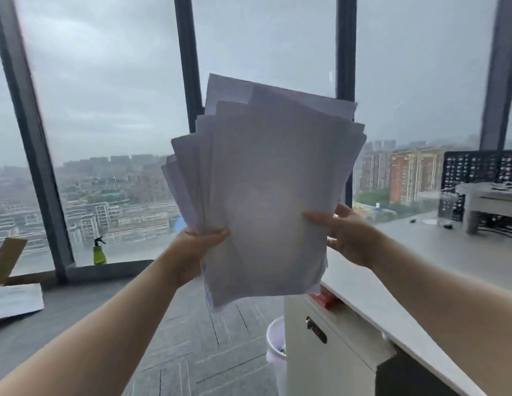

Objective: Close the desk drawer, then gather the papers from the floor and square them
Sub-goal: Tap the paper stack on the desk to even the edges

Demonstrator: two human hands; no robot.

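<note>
A fanned stack of white papers (263,190) is held upright in the air in front of the window, its sheets splayed and uneven at the top and left. My left hand (195,247) grips the stack's lower left edge, thumb on the front. My right hand (343,235) pinches the right edge, thumb across the front sheet. Below the papers stands the white drawer cabinet (329,352) under the desk, with a metal lock plate on its front; a red object (326,298) lies on its top under the desk edge.
A white desk (420,261) runs along the right, carrying a black perforated panel (477,172) and a grey stand (489,201). A white waste bin (277,344) stands left of the cabinet. A green spray bottle (99,251) sits on the window sill; cardboard (6,261) lies at the left.
</note>
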